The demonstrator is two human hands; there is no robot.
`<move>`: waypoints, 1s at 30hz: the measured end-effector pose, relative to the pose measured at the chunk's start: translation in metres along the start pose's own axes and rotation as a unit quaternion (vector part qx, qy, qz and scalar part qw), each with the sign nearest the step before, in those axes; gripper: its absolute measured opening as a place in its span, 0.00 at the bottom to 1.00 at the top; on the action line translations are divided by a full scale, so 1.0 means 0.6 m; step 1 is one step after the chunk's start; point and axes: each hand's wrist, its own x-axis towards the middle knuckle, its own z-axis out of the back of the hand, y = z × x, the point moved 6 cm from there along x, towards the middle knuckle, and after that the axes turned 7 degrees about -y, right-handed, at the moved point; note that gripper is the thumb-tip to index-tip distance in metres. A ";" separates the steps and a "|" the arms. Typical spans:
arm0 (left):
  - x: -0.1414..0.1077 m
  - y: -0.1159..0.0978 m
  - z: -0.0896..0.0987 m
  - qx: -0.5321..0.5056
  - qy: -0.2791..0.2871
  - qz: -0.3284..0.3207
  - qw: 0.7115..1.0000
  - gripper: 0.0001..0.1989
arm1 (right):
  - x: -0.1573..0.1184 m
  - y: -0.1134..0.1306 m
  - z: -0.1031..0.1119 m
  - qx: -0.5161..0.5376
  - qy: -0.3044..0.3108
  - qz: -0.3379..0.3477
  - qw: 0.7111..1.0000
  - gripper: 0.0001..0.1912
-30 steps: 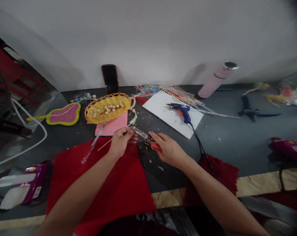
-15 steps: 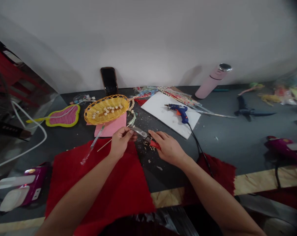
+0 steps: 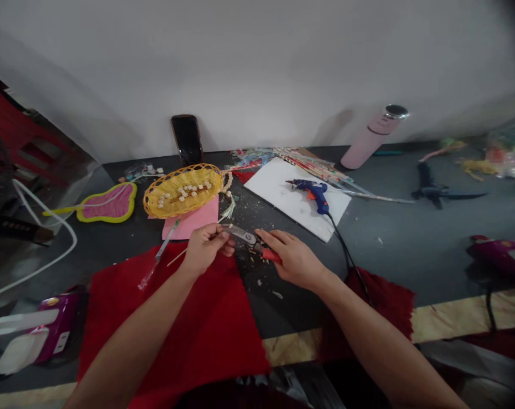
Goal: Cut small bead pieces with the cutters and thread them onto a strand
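Note:
My right hand (image 3: 294, 257) is closed round the red handles of a pair of shears (image 3: 248, 237), whose metal blades point left. Pinched in my left hand (image 3: 206, 247), close to the blade tips, is a thin wooden stick (image 3: 177, 257) that sticks out down to the left. Small pale bits lie scattered on the dark table beneath the shears. Behind my left hand a yellow wicker basket (image 3: 184, 192) holds several small pale pieces and rests partly over pink paper (image 3: 190, 220).
A blue glue gun (image 3: 314, 193) lies on a white board (image 3: 269, 184), its cord running toward the front edge. Behind stand a phone (image 3: 187, 139) and a pink bottle (image 3: 373, 138). Red cloth (image 3: 189, 324) covers the front left; a purple device (image 3: 59, 324) sits beside it.
The view has shifted slightly. My left hand has moved a little down and left, and the blades now lie flatter beside its fingertips. Both hands keep their hold.

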 end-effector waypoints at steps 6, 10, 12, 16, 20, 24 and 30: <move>0.002 0.017 0.001 -0.007 -0.027 -0.017 0.999 0.12 | -0.001 0.001 -0.007 0.013 0.002 -0.033 0.999 0.35; 0.002 0.012 -0.003 0.011 -0.048 -0.062 0.997 0.12 | -0.003 0.004 -0.008 0.007 0.003 -0.040 0.999 0.35; 0.000 0.006 -0.001 0.028 -0.064 -0.075 0.995 0.12 | -0.003 0.006 -0.007 -0.004 0.009 -0.040 0.999 0.35; -0.004 -0.004 0.003 0.059 -0.067 -0.063 0.994 0.09 | -0.003 0.004 -0.005 -0.035 0.027 -0.045 0.998 0.38; -0.005 -0.010 0.000 0.052 -0.042 -0.043 0.997 0.08 | -0.003 0.000 -0.005 -0.043 0.036 -0.028 0.998 0.40; -0.005 -0.013 -0.002 0.068 -0.036 -0.039 0.996 0.09 | -0.002 -0.002 -0.006 -0.030 0.034 -0.017 0.999 0.38; 0.000 0.002 0.004 0.058 -0.032 -0.045 0.997 0.10 | -0.001 0.008 -0.009 0.000 0.012 -0.023 1.000 0.36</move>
